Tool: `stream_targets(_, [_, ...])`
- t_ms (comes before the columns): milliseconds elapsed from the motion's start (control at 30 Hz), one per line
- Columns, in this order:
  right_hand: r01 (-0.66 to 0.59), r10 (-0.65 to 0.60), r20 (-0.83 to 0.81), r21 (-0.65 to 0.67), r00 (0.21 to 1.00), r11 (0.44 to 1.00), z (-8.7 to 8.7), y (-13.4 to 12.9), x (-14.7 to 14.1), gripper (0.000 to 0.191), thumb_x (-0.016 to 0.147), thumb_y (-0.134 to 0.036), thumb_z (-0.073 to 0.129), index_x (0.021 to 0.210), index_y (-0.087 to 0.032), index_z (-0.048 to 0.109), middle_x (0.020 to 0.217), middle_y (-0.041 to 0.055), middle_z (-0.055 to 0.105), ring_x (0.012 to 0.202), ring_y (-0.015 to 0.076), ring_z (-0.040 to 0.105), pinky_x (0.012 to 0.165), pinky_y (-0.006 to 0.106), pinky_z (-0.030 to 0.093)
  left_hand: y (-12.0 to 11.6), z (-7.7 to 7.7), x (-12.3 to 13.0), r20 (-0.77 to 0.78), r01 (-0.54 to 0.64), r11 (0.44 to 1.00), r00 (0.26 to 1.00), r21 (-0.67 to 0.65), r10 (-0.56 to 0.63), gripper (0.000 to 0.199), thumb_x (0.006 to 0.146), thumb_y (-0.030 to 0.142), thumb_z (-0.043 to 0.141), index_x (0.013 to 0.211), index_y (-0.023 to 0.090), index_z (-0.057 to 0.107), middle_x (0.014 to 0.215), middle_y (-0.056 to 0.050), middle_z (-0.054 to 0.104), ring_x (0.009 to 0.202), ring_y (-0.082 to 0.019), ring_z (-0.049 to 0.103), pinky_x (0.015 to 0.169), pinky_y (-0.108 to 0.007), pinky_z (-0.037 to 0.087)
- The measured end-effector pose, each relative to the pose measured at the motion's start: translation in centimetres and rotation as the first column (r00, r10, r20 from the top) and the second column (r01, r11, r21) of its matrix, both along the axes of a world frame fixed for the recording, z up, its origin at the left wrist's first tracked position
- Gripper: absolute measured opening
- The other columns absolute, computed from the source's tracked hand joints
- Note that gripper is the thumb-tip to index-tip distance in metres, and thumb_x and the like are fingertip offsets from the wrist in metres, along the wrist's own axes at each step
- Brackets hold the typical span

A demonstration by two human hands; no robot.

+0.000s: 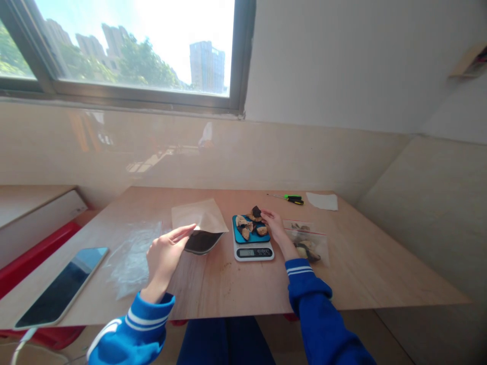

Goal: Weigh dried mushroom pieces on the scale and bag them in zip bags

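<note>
My left hand (167,257) pinches the edge of a brown paper bag (198,215), whose dark mouth gapes towards me. To its right stands a small white kitchen scale (236,252) with a blue top and a grey display; the reading is too small to make out. Several dried mushroom pieces (245,234), pale and brown, lie on the blue top. Over the pile's back right, my right hand (277,229) has its fingertips closed on a dark dried mushroom piece (256,211). Beside the right wrist are clear zip bags (319,243) with more mushroom pieces inside.
Crumpled clear plastic (131,258) lies left of my left hand, with a large phone or tablet (63,289) on a cable beyond it. Two screwdrivers (292,199) and a white paper piece (322,201) lie at the back. Crumbs dot the wooden table (365,268).
</note>
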State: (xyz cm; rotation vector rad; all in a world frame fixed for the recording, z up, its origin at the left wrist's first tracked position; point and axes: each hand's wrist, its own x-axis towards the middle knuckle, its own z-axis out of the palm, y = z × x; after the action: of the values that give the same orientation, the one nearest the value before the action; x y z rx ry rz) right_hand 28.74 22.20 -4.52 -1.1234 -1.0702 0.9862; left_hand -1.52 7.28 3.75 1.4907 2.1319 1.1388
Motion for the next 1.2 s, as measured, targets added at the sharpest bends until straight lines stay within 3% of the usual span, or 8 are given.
stream_targets(200, [-0.028,0.028,0.046,-0.004,0.999,1.0,-0.2,0.4,0.7,0.026,0.054,-0.025,0.077,0.078,-0.019,0.068,0.087,0.0082,0.073,0.084,0.0231,0.067,0.085,0.039,0.051,0.0,-0.1,0.1,-0.021,0.014,1.0,1.0,0.004,-0.014,0.021,0.081,0.039,0.06,0.096,0.043,0.073,0.097,0.013,0.075,0.101,-0.018,0.069,0.074,-0.026,0.051])
stream_targets(500, [-0.078,0.077,-0.034,-0.007,0.996,0.997,0.8,-0.6,0.7,0.034,0.056,-0.026,0.078,0.089,-0.019,0.069,0.094,0.0084,0.074,0.089,0.0229,0.068,0.084,0.037,0.052,0.1,-0.2,0.1,-0.047,0.034,0.999,0.998,0.004,-0.034,0.02,0.082,0.036,0.06,0.096,0.042,0.073,0.097,0.014,0.075,0.1,-0.018,0.069,0.074,-0.025,0.052])
stream_targets(767, [-0.038,0.036,-0.132,-0.011,0.991,0.999,2.8,-1.9,1.2,0.031,0.059,-0.029,0.078,0.087,-0.02,0.07,0.09,0.0044,0.074,0.081,0.0187,0.067,0.07,0.029,0.053,0.4,-0.2,0.4,-0.091,0.024,1.0,0.996,-0.013,-0.025,0.022,0.082,0.034,0.06,0.098,0.041,0.074,0.097,0.011,0.076,0.1,-0.019,0.069,0.073,-0.026,0.051])
stream_targets(867, [0.004,-0.003,-0.241,0.006,0.971,1.0,3.9,-4.2,2.1,0.033,0.059,-0.03,0.077,0.09,-0.022,0.069,0.094,0.0016,0.072,0.08,0.0153,0.067,0.068,0.026,0.052,0.6,-0.2,0.5,-0.129,0.006,0.999,0.992,-0.032,-0.01,0.022,0.082,0.035,0.06,0.099,0.04,0.074,0.098,0.01,0.076,0.101,-0.021,0.068,0.072,-0.027,0.05])
stream_targets(967, [0.064,-0.053,-0.364,0.018,0.93,0.998,4.5,-8.7,3.5,0.035,0.059,-0.029,0.079,0.093,-0.023,0.069,0.089,0.0,0.071,0.072,0.0132,0.065,0.063,0.024,0.053,1.0,-0.8,0.4,-0.173,-0.003,0.997,0.985,-0.077,-0.01,0.023,0.083,0.04,0.059,0.1,0.04,0.073,0.101,0.007,0.076,0.1,-0.024,0.069,0.071,-0.03,0.05])
stream_targets(1100, [0.205,-0.179,-0.487,0.0,0.855,0.979,3.7,-15.7,5.3,0.032,0.061,-0.027,0.082,0.09,-0.022,0.07,0.087,-0.0012,0.069,0.066,0.0094,0.061,0.061,0.021,0.052,1.7,-2.3,0.6,-0.165,0.044,0.992,0.984,-0.117,-0.063,0.026,0.084,0.046,0.056,0.103,0.04,0.072,0.101,0.005,0.076,0.098,-0.024,0.069,0.073,-0.03,0.05])
stream_targets(1200, [0.305,-0.286,-0.51,-0.049,0.811,0.951,2.8,-19.2,6.6,0.035,0.06,-0.026,0.083,0.092,-0.022,0.07,0.084,-0.002,0.068,0.065,0.0085,0.061,0.062,0.02,0.052,2.0,-3.4,0.7,-0.132,0.093,0.988,0.985,-0.122,-0.109,0.026,0.084,0.046,0.056,0.102,0.039,0.073,0.098,0.004,0.077,0.096,-0.023,0.069,0.075,-0.028,0.05])
